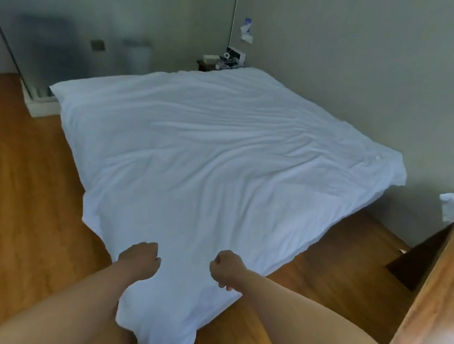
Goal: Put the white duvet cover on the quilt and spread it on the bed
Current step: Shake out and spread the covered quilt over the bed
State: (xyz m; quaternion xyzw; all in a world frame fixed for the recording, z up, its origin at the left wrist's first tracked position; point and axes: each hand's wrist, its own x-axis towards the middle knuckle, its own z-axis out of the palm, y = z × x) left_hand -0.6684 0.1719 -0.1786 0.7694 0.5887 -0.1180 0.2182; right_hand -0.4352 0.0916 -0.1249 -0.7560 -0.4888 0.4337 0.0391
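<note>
The white duvet cover (pixel 209 146) lies spread and wrinkled over the whole bed, hiding the mattress and whatever is inside it. Its near corner hangs down off the bed toward me. My left hand (pixel 139 258) grips the cloth at the left side of that corner with curled fingers. My right hand (pixel 227 268) grips the cloth on the right side in a fist. Both hands sit about a hand's width apart, forearms stretched forward.
Wooden floor (pixel 14 185) runs left and right of the bed. A wooden desk (pixel 444 275) stands at the right with a white cloth (pixel 453 205) on its far end. A nightstand with small items (pixel 221 61) is in the far corner. A frosted glass partition (pixel 66 18) stands at the left.
</note>
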